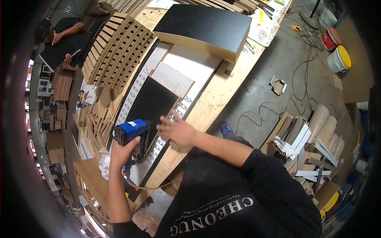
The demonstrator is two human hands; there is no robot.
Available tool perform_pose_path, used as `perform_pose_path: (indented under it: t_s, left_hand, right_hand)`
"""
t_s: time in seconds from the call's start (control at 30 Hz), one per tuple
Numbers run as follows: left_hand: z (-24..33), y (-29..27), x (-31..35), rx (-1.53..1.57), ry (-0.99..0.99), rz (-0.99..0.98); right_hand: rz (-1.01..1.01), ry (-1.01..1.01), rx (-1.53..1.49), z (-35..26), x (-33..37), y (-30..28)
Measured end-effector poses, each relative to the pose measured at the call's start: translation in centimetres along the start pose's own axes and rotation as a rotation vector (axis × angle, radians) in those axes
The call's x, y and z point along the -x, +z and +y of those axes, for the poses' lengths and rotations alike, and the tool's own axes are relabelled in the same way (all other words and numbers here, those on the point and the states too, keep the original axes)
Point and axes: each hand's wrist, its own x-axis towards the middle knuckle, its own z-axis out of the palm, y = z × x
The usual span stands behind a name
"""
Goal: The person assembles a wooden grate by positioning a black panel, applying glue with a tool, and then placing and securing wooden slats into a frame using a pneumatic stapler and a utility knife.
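Note:
My left hand (pixel 122 154) is wrapped round the handle of a blue nail gun (pixel 132 127) with a black head. The gun sits over the lower end of a long workpiece with a black panel (pixel 152 99) in its middle. White border strips carrying rows of drawn marks (pixel 129 101) run along both long sides. My right hand (pixel 176 133), palm down with fingers spread, is over the right-hand border beside the gun. A thin wooden strip (pixel 177 104) lies along that border; whether my fingertips press on it I cannot tell. A pale board (pixel 173 80) lies across the panel's far part.
A large black-topped box (pixel 202 29) stands on the far end of the wooden bench (pixel 214 101). Slatted wooden pieces (pixel 119 51) are stacked at left, above loose sticks (pixel 99 123). A co-worker (pixel 63 35) holds a dark panel. Cables (pixel 295 79) and buckets (pixel 339 59) are on the right floor.

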Motion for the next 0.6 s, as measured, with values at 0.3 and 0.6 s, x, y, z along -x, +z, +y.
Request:
perform_pose_path:
  t_s: [0.3, 0.6]
  left_hand:
    - [-0.8, 1.4, 0.0, -0.065, -0.035, -0.036]
    - [0.6, 3.0, -2.1, -0.099, -0.042, -0.067]
  right_hand:
    - [0.291, 0.347, -0.359, 4.8, 1.7, -3.7]
    - [0.376, 0.72, -0.452, 8.4, -2.0, -5.8]
